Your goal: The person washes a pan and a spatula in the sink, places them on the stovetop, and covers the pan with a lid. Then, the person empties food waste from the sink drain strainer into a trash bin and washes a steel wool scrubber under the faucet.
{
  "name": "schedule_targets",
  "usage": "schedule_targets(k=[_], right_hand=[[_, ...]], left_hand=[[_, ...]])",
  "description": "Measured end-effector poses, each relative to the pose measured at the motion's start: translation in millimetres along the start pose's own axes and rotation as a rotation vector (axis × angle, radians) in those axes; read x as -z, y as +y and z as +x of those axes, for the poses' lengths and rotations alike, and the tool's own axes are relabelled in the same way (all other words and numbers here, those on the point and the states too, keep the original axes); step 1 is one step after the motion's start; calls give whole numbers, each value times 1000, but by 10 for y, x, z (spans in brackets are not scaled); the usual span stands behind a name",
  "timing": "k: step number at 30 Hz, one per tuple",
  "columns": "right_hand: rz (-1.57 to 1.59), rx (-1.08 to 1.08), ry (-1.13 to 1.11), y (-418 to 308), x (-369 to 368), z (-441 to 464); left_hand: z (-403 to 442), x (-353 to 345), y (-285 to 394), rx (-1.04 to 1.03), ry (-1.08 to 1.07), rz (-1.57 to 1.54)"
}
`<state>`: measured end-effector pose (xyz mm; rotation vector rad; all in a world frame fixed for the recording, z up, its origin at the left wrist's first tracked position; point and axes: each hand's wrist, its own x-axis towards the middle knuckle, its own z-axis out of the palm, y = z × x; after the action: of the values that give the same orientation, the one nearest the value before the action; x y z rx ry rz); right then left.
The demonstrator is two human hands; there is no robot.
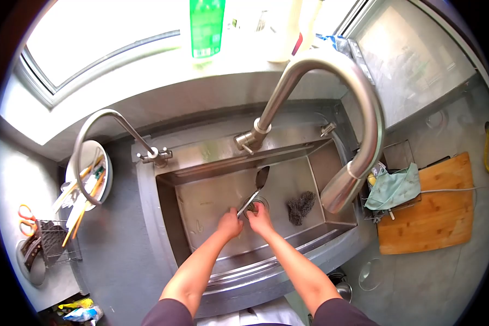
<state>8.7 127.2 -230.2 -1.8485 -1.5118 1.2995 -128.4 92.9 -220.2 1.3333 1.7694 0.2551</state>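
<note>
Both my hands are low inside the steel sink (212,204). My left hand (231,224) is closed round the handle of a spatula (262,177), whose dark head points up and away toward the back of the basin. Right beside it, my right hand (259,217) is at the round drain fitting (259,203) in the sink floor; its fingers are bent, and what they hold, if anything, is too small to name. A dark scouring pad (301,207) lies on the sink floor to the right of my hands.
A large faucet (364,108) arches over the sink's right side, a thin one (108,113) over the left. Left are a bowl of utensils (107,174), scissors (27,217) and a wire rack (53,244). Right are a green cloth (392,187) and a cutting board (445,217). A green bottle (206,27) stands behind.
</note>
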Motion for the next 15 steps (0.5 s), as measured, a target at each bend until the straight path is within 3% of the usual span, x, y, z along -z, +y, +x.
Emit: schedule_targets(k=[1,4,6,9,15], right_hand=[[-110,224,53,-205,96,-121],[108,516,99,-1221,412,-364],[266,564,109,-1590,398,-324],[403,606,97,-1866,336,-216],[429,587,40,-2007,244,-186]], left_hand=[[-92,152,40,-26,-9,-2],[-376,450,92,-70,-17,-97],[-456,458,17,-5,-82,-290],[-916,922,440,186,-240,-617],[-1276,1257,531,212,-344,-984]])
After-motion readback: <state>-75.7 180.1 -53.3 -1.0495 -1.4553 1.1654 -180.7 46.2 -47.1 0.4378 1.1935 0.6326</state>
